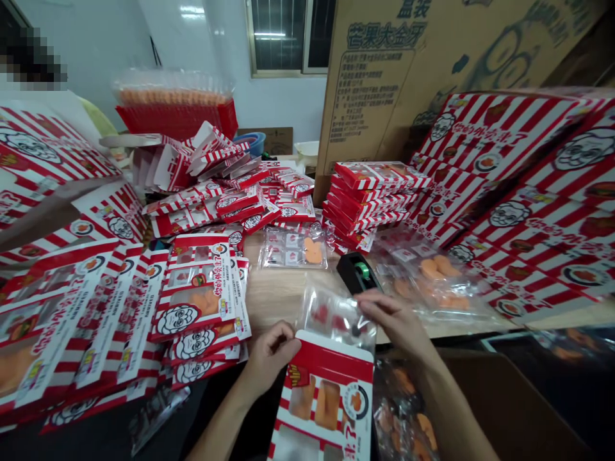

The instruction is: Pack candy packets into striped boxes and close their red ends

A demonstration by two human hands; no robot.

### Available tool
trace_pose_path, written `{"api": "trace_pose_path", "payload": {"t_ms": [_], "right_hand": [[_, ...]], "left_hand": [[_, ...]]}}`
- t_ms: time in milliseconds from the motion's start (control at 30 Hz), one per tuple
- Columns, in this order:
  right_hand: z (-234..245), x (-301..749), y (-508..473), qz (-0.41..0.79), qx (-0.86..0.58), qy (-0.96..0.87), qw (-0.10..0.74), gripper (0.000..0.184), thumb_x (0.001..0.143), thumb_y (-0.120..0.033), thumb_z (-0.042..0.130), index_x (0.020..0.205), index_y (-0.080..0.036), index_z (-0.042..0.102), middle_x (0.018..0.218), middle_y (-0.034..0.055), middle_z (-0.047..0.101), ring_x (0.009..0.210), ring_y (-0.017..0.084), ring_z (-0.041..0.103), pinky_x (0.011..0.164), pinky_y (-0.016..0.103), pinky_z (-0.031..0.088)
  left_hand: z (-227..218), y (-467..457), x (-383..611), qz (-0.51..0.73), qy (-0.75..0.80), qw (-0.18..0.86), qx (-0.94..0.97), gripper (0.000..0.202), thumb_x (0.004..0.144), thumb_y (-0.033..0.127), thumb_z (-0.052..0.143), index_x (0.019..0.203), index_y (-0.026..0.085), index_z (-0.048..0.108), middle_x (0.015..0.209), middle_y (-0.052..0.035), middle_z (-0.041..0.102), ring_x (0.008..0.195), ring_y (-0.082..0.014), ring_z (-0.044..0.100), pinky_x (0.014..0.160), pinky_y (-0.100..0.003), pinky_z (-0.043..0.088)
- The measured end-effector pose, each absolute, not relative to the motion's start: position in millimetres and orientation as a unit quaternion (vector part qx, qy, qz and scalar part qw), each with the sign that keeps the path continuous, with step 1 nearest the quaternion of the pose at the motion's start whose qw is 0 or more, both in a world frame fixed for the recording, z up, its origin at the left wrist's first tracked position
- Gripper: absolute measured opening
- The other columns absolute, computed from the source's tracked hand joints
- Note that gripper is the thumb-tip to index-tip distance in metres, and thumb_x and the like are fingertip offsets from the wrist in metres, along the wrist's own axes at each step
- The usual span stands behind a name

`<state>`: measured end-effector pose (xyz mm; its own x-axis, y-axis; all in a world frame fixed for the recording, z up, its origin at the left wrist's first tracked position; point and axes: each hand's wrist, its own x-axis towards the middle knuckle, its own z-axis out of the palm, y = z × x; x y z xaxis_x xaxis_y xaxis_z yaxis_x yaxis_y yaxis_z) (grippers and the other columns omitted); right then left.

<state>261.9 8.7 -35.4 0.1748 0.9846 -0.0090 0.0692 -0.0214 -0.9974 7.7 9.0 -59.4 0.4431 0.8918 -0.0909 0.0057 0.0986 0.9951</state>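
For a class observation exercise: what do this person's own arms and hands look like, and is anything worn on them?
The left hand and right hand are bare, with no gloves, and no ring or watch shows. The left forearm and right forearm are bare too, with no sleeve in view. No cables or markings can be seen.

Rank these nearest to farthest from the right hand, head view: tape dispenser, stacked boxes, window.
1. Black tape dispenser: on the table, just beyond the right hand.
2. Stacked red-and-white boxes: farther back on the table.
3. Window: on the back wall, farthest.
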Motion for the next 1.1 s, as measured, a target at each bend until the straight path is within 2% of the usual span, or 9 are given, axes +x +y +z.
{"api": "trace_pose_path", "payload": {"t_ms": [167,400,567,633,767,833,933,1033,1100], "right_hand": [[-55,244,-34,0.608,-0.444,-0.517,0.408,0.040,0.070,-0.055,0.066,0.067,-0.016,0.074,0.075,0.0049,0.062,0.072,0.018,0.056,0.066,0.027,0.045],[-46,234,-42,0.675,-0.424,-0.486,0.359,0.025,0.068,-0.041,0.072,0.063,-0.016,0.073,0.082,0.0044,0.062,0.072,0.017,0.056,0.066,0.026,0.047],[-75,210,-61,0.679,-0.436,-0.375,0.456,0.059,0.062,-0.061,0.069,0.109,-0.025,0.067,0.117,0.0082,0.063,0.101,0.028,0.061,0.085,0.038,0.048],[-85,199,-77,0.715,-0.434,-0.354,0.418,0.069,0.059,-0.059,0.073,0.119,-0.028,0.060,0.117,0.0080,0.065,0.106,0.031,0.060,0.091,0.042,0.046],[-71,179,-81,0.746,-0.408,-0.380,0.365,0.064,0.066,-0.043,0.076,0.125,-0.031,0.054,0.119,0.0058,0.065,0.108,0.028,0.060,0.094,0.040,0.045],[-49,165,-57,0.723,-0.402,-0.375,0.418,0.063,0.070,-0.042,0.073,0.128,-0.031,0.049,0.119,0.0048,0.064,0.106,0.026,0.062,0.090,0.037,0.048],[-17,130,0,0.665,-0.404,-0.373,0.505,0.058,0.075,-0.039,0.069,0.128,-0.028,0.046,0.120,0.0038,0.064,0.104,0.023,0.062,0.087,0.033,0.049],[-1,83,56,0.651,-0.364,-0.407,0.528,0.052,0.076,-0.039,0.066,0.124,-0.027,0.050,0.112,0.0025,0.067,0.094,0.022,0.065,0.083,0.035,0.051],[-1,59,87,0.619,-0.377,-0.449,0.522,0.038,0.073,-0.037,0.068,0.108,-0.024,0.062,0.102,0.0015,0.069,0.091,0.021,0.064,0.084,0.035,0.050]], "left_hand": [[-57,11,7,0.391,0.396,0.592,0.583,0.034,0.076,0.040,0.061,0.060,0.019,0.039,0.086,-0.0032,0.049,0.084,-0.0163,0.047,0.076,-0.025,0.036],[-57,5,15,0.341,0.406,0.630,0.567,0.039,0.075,0.050,0.060,0.062,0.019,0.039,0.059,0.0053,0.038,0.055,-0.0094,0.035,0.053,-0.021,0.031],[-47,6,6,0.347,0.418,0.630,0.554,0.046,0.074,0.059,0.057,0.059,0.018,0.043,0.058,0.0036,0.042,0.056,-0.0097,0.038,0.051,-0.020,0.033],[-39,5,-5,0.381,0.464,0.600,0.529,0.048,0.074,0.060,0.057,0.056,0.018,0.040,0.055,0.0046,0.040,0.053,-0.0088,0.036,0.049,-0.020,0.032],[-13,0,-32,0.486,0.573,0.464,0.469,0.035,0.080,0.051,0.056,0.067,0.019,0.051,0.063,0.0034,0.052,0.060,-0.0110,0.050,0.055,-0.020,0.042],[3,-2,-43,0.562,0.580,0.350,0.474,0.022,0.085,0.042,0.053,0.091,0.022,0.057,0.092,-0.0002,0.063,0.086,-0.0150,0.059,0.075,-0.022,0.047],[23,-6,-56,0.623,0.557,0.154,0.527,0.028,0.087,0.029,0.052,0.114,0.026,0.052,0.127,-0.0037,0.053,0.121,-0.0189,0.047,0.101,-0.031,0.036],[26,-8,-66,0.515,0.534,0.004,0.671,0.029,0.086,0.019,0.051,0.114,0.026,0.054,0.130,-0.0049,0.051,0.127,-0.0214,0.041,0.107,-0.039,0.030],[18,-5,-74,0.407,0.516,-0.052,0.752,0.029,0.087,0.018,0.048,0.115,0.025,0.053,0.128,-0.0059,0.054,0.126,-0.0229,0.042,0.107,-0.043,0.029]]}}
